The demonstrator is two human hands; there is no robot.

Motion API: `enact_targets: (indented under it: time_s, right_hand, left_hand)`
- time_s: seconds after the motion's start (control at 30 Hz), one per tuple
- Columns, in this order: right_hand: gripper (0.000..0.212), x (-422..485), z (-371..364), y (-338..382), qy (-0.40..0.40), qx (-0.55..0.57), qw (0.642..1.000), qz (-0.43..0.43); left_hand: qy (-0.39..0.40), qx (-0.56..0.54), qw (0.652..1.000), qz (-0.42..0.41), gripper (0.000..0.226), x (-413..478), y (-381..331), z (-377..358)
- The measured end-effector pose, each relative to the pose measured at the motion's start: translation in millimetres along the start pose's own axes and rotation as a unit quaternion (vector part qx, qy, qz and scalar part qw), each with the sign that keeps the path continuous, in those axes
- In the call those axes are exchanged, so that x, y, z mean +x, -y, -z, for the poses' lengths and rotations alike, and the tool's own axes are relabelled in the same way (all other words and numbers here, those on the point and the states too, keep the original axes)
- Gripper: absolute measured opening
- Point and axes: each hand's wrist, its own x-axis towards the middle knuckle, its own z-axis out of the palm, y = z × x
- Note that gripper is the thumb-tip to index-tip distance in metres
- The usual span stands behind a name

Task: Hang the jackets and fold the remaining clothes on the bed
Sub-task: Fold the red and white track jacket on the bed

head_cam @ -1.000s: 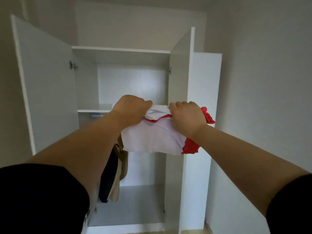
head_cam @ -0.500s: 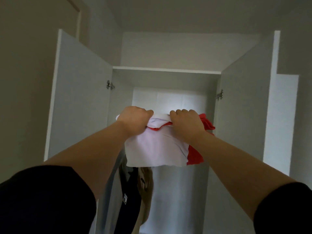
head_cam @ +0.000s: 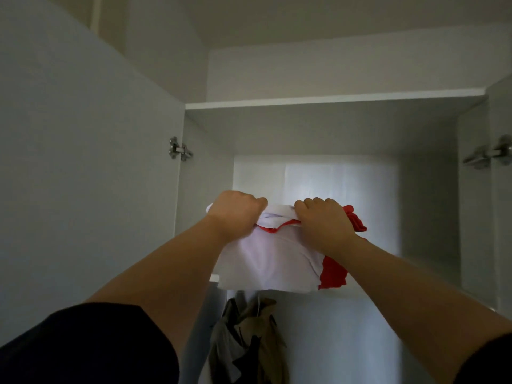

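The left hand (head_cam: 235, 210) and right hand (head_cam: 322, 221) each curl their fingers round the top edge of a folded white-and-red garment (head_cam: 268, 261), held at the front edge of the wardrobe shelf (head_cam: 214, 277). Jackets (head_cam: 249, 336) hang below it, so that part looks done. This folded piece seems about to be shelved. The bed is out of view, so any remainder cannot be judged.

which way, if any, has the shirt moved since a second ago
Yes, up. The shirt, gripped by the left hand and right hand, hung well below the shelf edge before; now its bottom sits about level with that edge.
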Motion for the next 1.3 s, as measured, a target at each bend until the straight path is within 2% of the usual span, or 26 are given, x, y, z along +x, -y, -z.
enact_targets:
  time_s: [0.1, 0.2, 0.27, 0.33, 0.4, 0.43, 0.47, 0.5, 0.53, 0.6, 0.63, 0.67, 0.77, 0.87, 0.97, 1.07, 1.17, 1.3]
  right_hand:
    - [0.011, 47, -44, 13, 0.030, -0.002, 1.000, -0.006]
    - [0.011, 109, -76, 13, 0.095, 0.033, 0.994, -0.034]
    - [0.009, 146, -94, 10, 0.092, 0.026, 0.994, -0.059]
    - [0.014, 167, -116, 7, 0.024, -0.014, 0.996, -0.087]
    - [0.014, 171, -141, 7, -0.034, -0.050, 0.992, -0.110]
    - [0.016, 167, -157, 10, -0.033, -0.058, 0.992, -0.109]
    - [0.023, 158, -174, 16, -0.005, -0.055, 0.994, -0.096]
    - [0.032, 146, -194, 23, 0.044, -0.035, 0.996, -0.066]
    - [0.038, 132, -213, 32, 0.111, -0.001, 0.994, -0.023]
    - [0.041, 103, -244, 51, 0.256, 0.074, 0.962, 0.056]
    - [0.041, 93, -257, 57, 0.292, 0.088, 0.949, 0.082]
    - [0.043, 87, -268, 60, 0.297, 0.091, 0.946, 0.093]
    - [0.057, 91, -289, 56, 0.326, 0.109, 0.937, 0.061]
    - [0.063, 107, -307, 56, 0.391, 0.127, 0.911, 0.037]
    - [0.061, 123, -331, 67, 0.406, 0.151, 0.901, 0.003]
    - [0.061, 138, -354, 76, 0.413, 0.149, 0.898, -0.028]
    - [0.065, 146, -374, 83, 0.391, 0.136, 0.909, -0.038]
    - [0.075, 152, -394, 92, 0.300, 0.164, 0.934, -0.104]
  left_hand:
    - [-0.001, 0.019, 1.000, 0.003, 0.017, 25, 33, -51]
    - [0.035, 0.016, 0.999, 0.035, 0.017, 66, 61, -93]
    - [0.040, 0.003, 0.997, 0.065, 0.016, 97, 76, -116]
    - [-0.026, 0.015, 0.997, 0.073, 0.015, 116, 86, -139]
    - [-0.141, 0.079, 0.986, 0.030, 0.019, 125, 92, -163]
    - [-0.177, 0.079, 0.981, -0.008, 0.023, 122, 90, -177]
    - [-0.168, 0.064, 0.983, -0.040, 0.025, 116, 85, -195]
    - [-0.113, 0.031, 0.991, -0.064, 0.028, 108, 78, -217]
    - [-0.014, -0.008, 0.997, -0.077, 0.032, 98, 69, -240]
    - [0.185, -0.088, 0.972, -0.111, 0.037, 72, 49, -283]
    - [0.252, -0.131, 0.953, -0.107, 0.042, 60, 42, -299]
    - [0.286, -0.181, 0.937, -0.083, 0.045, 51, 37, -312]
    - [0.306, -0.293, 0.906, 0.006, 0.052, 48, 37, -341]
    - [0.301, -0.319, 0.896, 0.060, 0.056, 53, 47, -367]
    - [0.307, -0.338, 0.876, 0.154, 0.066, 49, 58, -395]
    - [0.315, -0.351, 0.861, 0.189, 0.068, 45, 67, -410]
    - [0.314, -0.351, 0.862, 0.186, 0.067, 44, 68, -414]
    - [0.320, -0.365, 0.855, 0.185, 0.068, 45, 67, -416]
